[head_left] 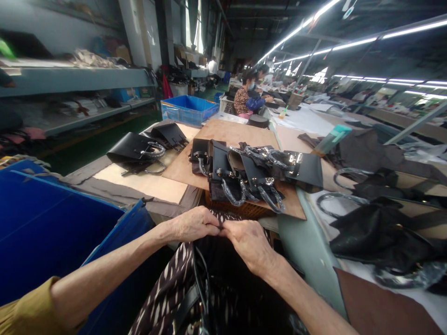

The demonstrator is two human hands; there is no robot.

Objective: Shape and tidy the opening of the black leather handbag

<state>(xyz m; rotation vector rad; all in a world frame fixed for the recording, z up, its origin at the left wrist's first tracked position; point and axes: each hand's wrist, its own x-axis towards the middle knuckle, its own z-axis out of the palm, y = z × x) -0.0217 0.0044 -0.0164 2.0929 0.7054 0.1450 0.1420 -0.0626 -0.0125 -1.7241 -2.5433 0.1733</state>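
Observation:
On my lap, over patterned dark cloth [164, 288], lies a black handbag [226, 274], its straps and metal fittings toward me. My left hand [195, 224] and my right hand [248, 244] meet at the bag's far edge. The fingers of both are closed in a pinch there, the tips almost touching. What exactly lies between the fingertips is mostly hidden. Just beyond my hands, several black handbags [220, 160] with plastic-wrapped handles are heaped on a brown board [240, 132].
At my left stands a large blue bin [63, 223]. More black bags [129, 149] lie at the table's left, others [380, 228] at the right beside a brown sheet [387, 302]. A blue crate [188, 109] is farther back, near a seated person [242, 100].

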